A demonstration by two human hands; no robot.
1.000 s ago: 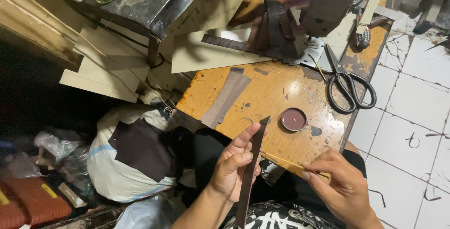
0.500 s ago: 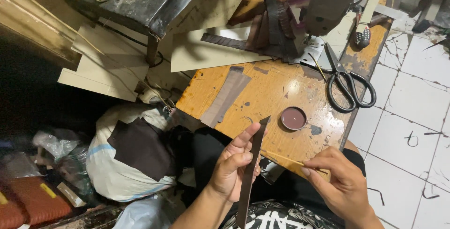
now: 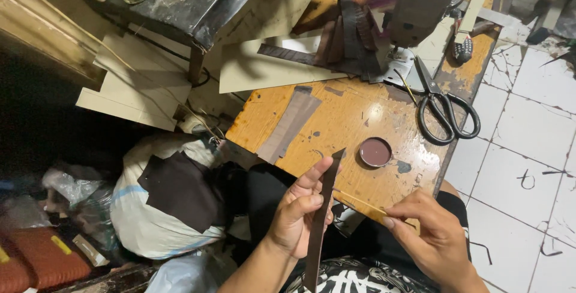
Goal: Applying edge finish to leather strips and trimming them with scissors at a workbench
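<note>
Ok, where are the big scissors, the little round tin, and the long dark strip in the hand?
scissors (image 3: 433, 92), head view, on the pivot where the blades cross.
round tin (image 3: 375, 152), head view, on its dark reddish middle.
dark leather strip (image 3: 320, 221), head view, on its mid-length, beside the left hand (image 3: 298, 216).

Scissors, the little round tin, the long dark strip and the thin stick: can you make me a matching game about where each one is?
Things:
1. scissors
2. round tin
3. dark strip
4. thin stick

Places:
A. pinched in the right hand
B. held upright in the left hand
C. lying shut on the wooden table near its right edge
D. sitting open on the table, just beyond the strip's top end

Pairs: 1-C, 2-D, 3-B, 4-A
</note>
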